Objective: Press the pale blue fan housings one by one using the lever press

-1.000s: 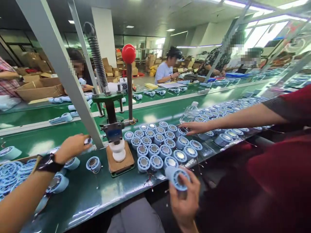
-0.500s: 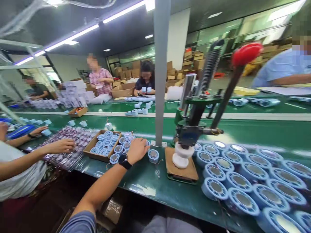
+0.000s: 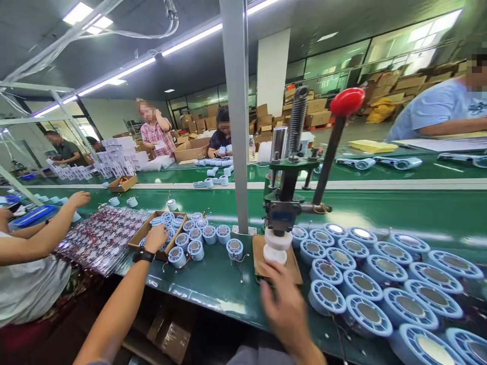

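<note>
My left hand (image 3: 155,239), with a dark watch strap at the wrist, reaches into a cardboard box (image 3: 134,238) of light-blue plastic rings (image 3: 167,220). Its fingers are curled down among the rings; what they grip is hidden. My right hand (image 3: 283,301), slightly blurred, is by the front of a hand press (image 3: 283,213), fingers apart and nothing visible in them. Its fingertips are close to the lower white round block (image 3: 274,254) on the press's base; touching or not, I cannot tell. One blue cylindrical housing (image 3: 235,248) with thin wires stands between my hands.
Several blue housings (image 3: 195,248) stand beside the box; many with grey round centres (image 3: 371,291) crowd the right. The press's red-knobbed lever (image 3: 347,101) leans up right, near a grey post (image 3: 236,126). At left, a co-worker's arm (image 3: 53,228) extends over wrapped parts (image 3: 102,233).
My left hand has moved left from the blue housings into the box of rings. My right hand has come into view at the press. The co-worker's near arm has lifted and moved left.
</note>
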`<state>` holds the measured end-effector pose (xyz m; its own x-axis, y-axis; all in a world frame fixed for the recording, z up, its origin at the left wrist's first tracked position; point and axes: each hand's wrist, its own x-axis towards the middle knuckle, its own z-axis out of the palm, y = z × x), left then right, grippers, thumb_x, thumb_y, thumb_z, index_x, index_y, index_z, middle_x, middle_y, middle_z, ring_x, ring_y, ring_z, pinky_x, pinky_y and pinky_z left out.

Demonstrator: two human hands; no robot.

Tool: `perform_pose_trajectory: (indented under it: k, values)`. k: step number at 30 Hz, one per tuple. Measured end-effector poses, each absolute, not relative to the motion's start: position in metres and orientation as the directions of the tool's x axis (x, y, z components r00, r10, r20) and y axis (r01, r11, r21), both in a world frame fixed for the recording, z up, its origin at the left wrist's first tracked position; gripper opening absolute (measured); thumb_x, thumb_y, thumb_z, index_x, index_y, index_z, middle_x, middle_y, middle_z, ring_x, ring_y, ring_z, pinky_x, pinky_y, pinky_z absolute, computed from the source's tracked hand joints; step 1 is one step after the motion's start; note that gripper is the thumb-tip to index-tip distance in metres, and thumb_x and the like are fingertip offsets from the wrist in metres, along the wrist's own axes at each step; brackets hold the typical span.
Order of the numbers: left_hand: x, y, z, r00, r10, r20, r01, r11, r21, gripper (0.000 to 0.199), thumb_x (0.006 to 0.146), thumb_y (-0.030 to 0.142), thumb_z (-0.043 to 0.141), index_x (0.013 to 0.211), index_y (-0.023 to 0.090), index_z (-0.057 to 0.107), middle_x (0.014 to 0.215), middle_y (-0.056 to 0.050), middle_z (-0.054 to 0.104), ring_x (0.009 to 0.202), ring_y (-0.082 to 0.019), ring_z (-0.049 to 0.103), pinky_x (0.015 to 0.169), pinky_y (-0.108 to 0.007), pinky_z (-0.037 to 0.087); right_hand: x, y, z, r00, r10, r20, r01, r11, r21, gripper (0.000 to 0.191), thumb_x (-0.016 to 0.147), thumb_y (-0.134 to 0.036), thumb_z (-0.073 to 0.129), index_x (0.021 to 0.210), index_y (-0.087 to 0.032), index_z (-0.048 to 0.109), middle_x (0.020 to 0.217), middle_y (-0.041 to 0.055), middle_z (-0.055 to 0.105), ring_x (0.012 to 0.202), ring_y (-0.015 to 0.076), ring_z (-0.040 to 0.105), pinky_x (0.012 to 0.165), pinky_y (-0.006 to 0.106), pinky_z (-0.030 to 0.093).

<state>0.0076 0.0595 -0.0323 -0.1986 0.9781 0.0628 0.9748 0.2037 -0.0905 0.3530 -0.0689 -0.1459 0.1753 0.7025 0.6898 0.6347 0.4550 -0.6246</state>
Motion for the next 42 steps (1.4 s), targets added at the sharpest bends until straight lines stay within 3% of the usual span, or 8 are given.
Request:
perform_pose_trajectory:
  k: [3,5,8,12,18,23,31,42]
  values:
    - [0.010,0.053,-0.017,-0.210,0.969,0.127,0.972,0.221,-0.081,0.040,0.087,0.014,0.044,0.120,0.009,0.066,0.113,-0.021,0.071,0.109,-0.031,0.066,0.093,-0.037,0.049,0.315,-0.036,-0.138,0.006,0.803,0.596,0.720,0.410,-0.560,0.048,0.087,-0.012,0.047,0.134,-0.016,0.057,0.143,0.0206,0.043,0.135,0.0378,0.043,0.102,0.059,0.047]
    - [0.011,0.040,-0.006,-0.197,0.964,0.180,0.975,0.212,-0.069,0.043,0.090,0.015,0.040,0.124,0.008,0.064,0.118,-0.021,0.069,0.113,-0.030,0.064,0.097,-0.038,0.048,0.301,-0.024,-0.138,-0.046,0.833,0.551,0.747,0.395,-0.535,0.047,0.083,-0.004,0.048,0.126,-0.015,0.064,0.137,0.0227,0.049,0.130,0.0401,0.048,0.098,0.061,0.048]
    - [0.028,0.007,-0.016,-0.100,0.965,0.243,0.995,0.096,0.028,0.043,0.093,0.022,0.038,0.125,0.014,0.064,0.118,-0.014,0.069,0.109,-0.025,0.064,0.098,-0.036,0.048,0.303,-0.037,-0.151,-0.120,0.813,0.570,0.710,0.472,-0.523,0.046,0.084,-0.003,0.047,0.119,-0.022,0.068,0.131,0.0168,0.055,0.120,0.0313,0.058,0.095,0.050,0.054]
    - [0.093,-0.040,-0.078,0.182,0.957,0.223,0.913,-0.249,0.322,0.037,0.093,0.027,0.043,0.117,0.021,0.070,0.106,-0.009,0.070,0.097,-0.022,0.066,0.089,-0.035,0.053,0.326,-0.083,-0.169,-0.144,0.798,0.585,0.625,0.532,-0.572,0.044,0.088,-0.009,0.044,0.122,-0.026,0.066,0.138,0.0123,0.050,0.121,0.0248,0.058,0.096,0.042,0.055]
    - [0.150,-0.055,-0.131,0.260,0.942,0.214,0.837,-0.331,0.437,0.039,0.095,0.024,0.041,0.122,0.019,0.068,0.113,-0.012,0.066,0.106,-0.026,0.058,0.096,-0.047,0.049,0.349,-0.102,-0.166,-0.110,0.859,0.500,0.511,0.480,-0.713,0.038,0.092,-0.018,0.048,0.128,-0.023,0.060,0.138,0.0108,0.052,0.125,0.0210,0.055,0.104,0.038,0.051]
    - [0.129,-0.060,-0.120,0.394,0.910,0.131,0.753,-0.401,0.521,0.056,0.084,0.029,0.064,0.139,0.026,0.054,0.139,-0.009,0.057,0.127,-0.027,0.048,0.110,-0.050,0.039,0.350,-0.102,-0.165,-0.066,0.886,0.458,0.479,0.431,-0.764,0.035,0.091,-0.021,0.051,0.123,-0.023,0.063,0.140,0.0116,0.049,0.127,0.0223,0.054,0.103,0.036,0.051]
    - [0.173,-0.080,-0.113,0.218,0.957,0.193,0.626,-0.289,0.725,0.063,0.081,0.023,0.065,0.141,0.022,0.048,0.131,-0.010,0.063,0.114,-0.025,0.060,0.102,-0.043,0.049,0.345,-0.104,-0.177,0.027,0.898,0.438,0.450,0.380,-0.808,0.061,0.087,-0.020,0.054,0.147,-0.018,0.040,0.136,0.0124,0.056,0.126,0.0218,0.056,0.106,0.038,0.050]
    - [0.211,-0.086,-0.108,0.244,0.954,0.174,0.619,-0.291,0.730,0.068,0.074,0.010,0.064,0.139,0.024,0.048,0.127,-0.009,0.060,0.122,-0.026,0.054,0.107,-0.045,0.044,0.343,-0.103,-0.178,0.071,0.887,0.457,0.430,0.386,-0.816,0.080,0.077,-0.008,0.047,0.154,-0.018,0.026,0.129,0.0103,0.061,0.118,0.0184,0.062,0.101,0.033,0.053]
